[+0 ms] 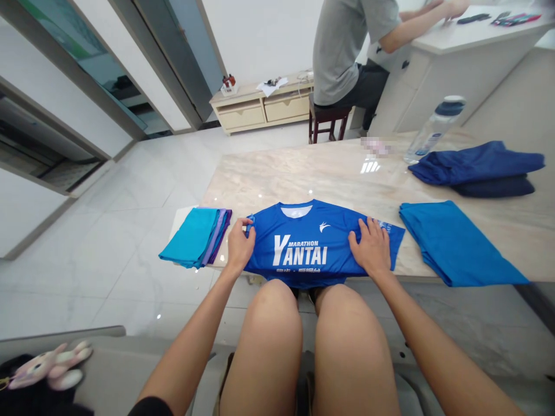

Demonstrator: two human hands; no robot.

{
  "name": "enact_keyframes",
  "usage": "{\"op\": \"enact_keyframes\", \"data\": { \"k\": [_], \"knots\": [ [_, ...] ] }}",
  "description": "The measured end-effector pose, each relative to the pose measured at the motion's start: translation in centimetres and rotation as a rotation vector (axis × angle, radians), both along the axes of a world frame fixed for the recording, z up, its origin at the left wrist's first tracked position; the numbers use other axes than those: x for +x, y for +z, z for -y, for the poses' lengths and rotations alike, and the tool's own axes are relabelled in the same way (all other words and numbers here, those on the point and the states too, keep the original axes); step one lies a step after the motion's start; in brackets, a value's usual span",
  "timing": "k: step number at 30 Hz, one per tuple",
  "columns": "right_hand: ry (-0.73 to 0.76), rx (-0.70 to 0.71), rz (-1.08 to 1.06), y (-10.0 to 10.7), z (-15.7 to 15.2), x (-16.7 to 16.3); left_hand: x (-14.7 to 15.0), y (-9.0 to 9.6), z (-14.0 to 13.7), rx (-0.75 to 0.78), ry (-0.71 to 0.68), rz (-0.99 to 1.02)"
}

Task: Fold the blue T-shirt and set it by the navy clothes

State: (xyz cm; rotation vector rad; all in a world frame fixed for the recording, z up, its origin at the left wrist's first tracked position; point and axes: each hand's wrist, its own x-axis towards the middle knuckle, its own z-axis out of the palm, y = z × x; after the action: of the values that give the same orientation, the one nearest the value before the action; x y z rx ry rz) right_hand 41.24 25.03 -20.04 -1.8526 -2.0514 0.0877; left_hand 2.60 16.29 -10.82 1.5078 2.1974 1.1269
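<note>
One blue printed shirt [312, 245] on the table [329, 173], under two hands: left hand [240, 245], right hand [368, 248]. One stack of folded cloths [197, 237], teal and purple layers. One folded teal cloth [455, 242]. One navy pile [477, 167]. One water bottle [436, 130]. One other person [347, 46].

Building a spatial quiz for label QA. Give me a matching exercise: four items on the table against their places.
Items:
1. YANTAI shirt
2. folded stack
3. water bottle
4. navy pile

Places:
A. at the table's left end
B. far right, beside the bottle
C. under both hands, at the near edge
D. standing at the far edge

Pairs: 1-C, 2-A, 3-D, 4-B
</note>
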Motion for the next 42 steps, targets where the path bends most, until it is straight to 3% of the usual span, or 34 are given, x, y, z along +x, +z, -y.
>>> {"op": "enact_keyframes", "data": {
  "k": [3, 5, 9, 13, 19, 31, 33, 36, 39, 42],
  "knots": [
    [0.003, 0.001, 0.0, -0.1, 0.0, 0.1, 2.9, -0.1, -1.6, -0.064, -0.247, 0.205],
    [0.006, -0.001, 0.004, -0.2, -0.1, 0.2, 3.5, -0.7, -2.4, -0.075, -0.327, 0.25],
    [0.002, -0.013, 0.049, -0.3, -0.1, 0.2, 1.8, -2.9, -2.7, -0.057, -0.385, -0.082],
    [0.024, -0.058, 0.128, -0.3, -0.2, 0.4, 0.4, -5.5, -2.0, -0.207, -0.538, -0.371],
    [0.084, -0.151, 0.202, -0.5, -1.0, 1.0, 0.4, -7.4, -2.8, -0.258, -0.504, -0.469],
    [0.066, -0.185, 0.201, 1.1, -5.2, -0.2, -1.1, -7.9, -7.1, -0.188, -0.471, -0.508],
    [-0.005, -0.151, 0.146, 1.7, -5.4, 1.0, -1.1, -7.8, -7.2, -0.191, -0.477, -0.536],
    [-0.28, -0.11, 0.083, 2.8, -5.3, 3.7, -1.2, -7.5, -7.2, -0.208, -0.483, -0.581],
    [-0.515, -0.222, 0.044, 3.7, -5.4, 5.8, -1.1, -7.3, -7.2, -0.211, -0.478, -0.584],
    [-0.604, -0.345, -0.008, 4.3, -5.7, 6.2, -1.0, -7.3, -7.3, -0.195, -0.473, -0.567]
  ]
}}
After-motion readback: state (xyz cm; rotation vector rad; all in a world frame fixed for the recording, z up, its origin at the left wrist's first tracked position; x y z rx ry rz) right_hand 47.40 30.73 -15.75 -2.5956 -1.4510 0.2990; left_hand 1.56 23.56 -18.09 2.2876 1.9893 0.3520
